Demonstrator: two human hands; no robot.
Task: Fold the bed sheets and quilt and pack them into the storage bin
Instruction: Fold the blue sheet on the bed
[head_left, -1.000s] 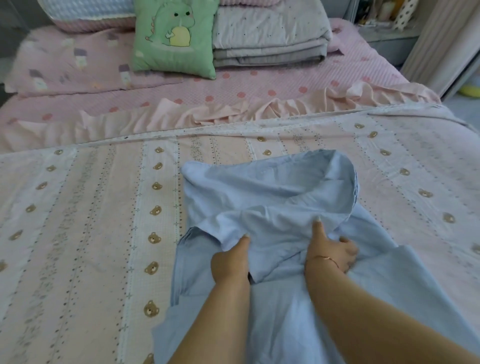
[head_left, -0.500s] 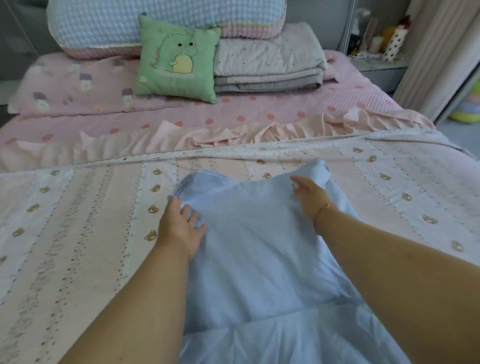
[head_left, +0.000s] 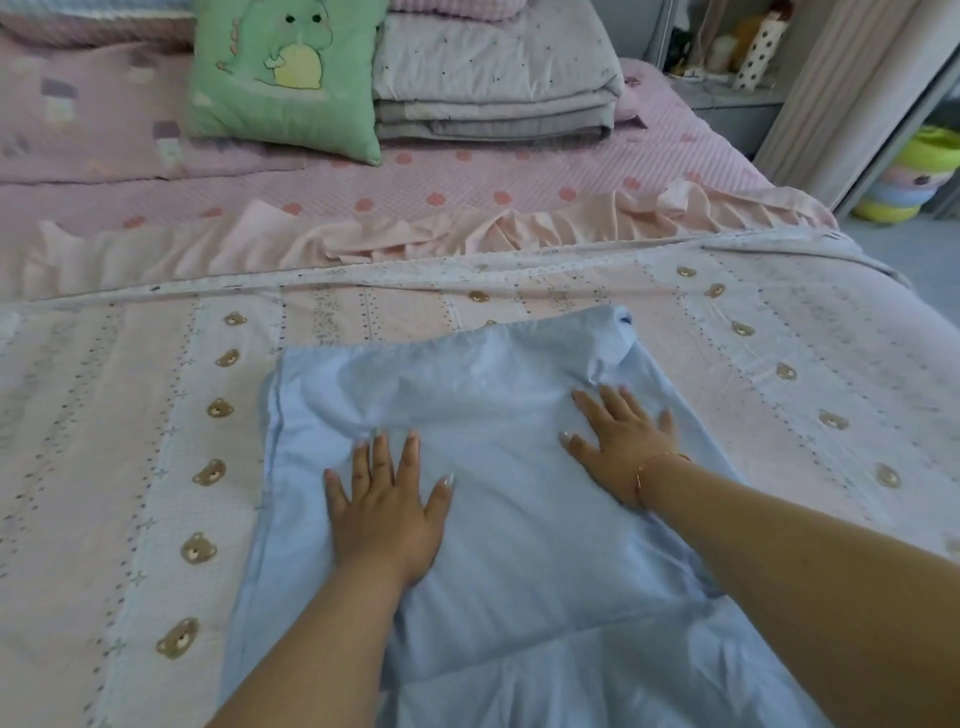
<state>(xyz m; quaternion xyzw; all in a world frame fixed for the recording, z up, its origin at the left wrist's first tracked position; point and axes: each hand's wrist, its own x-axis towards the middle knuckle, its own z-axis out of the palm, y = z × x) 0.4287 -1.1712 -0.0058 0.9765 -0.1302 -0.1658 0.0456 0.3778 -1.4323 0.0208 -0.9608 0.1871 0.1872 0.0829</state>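
Note:
A light blue sheet lies folded over on the bed, on top of a pink bear-print quilt. My left hand lies flat on the blue sheet's left half with fingers spread. My right hand presses flat on its right half, just below a puffed-up far corner. Both hands hold nothing. No storage bin is in view.
A green dinosaur cushion and a folded grey quilt sit at the head of the bed on a pink dotted sheet. A nightstand with small items and stacked coloured tubs stand on the right.
My hands carried the blue sheet's near edge forward over itself, released it, and now lie flat on the folded sheet, drawn back toward me.

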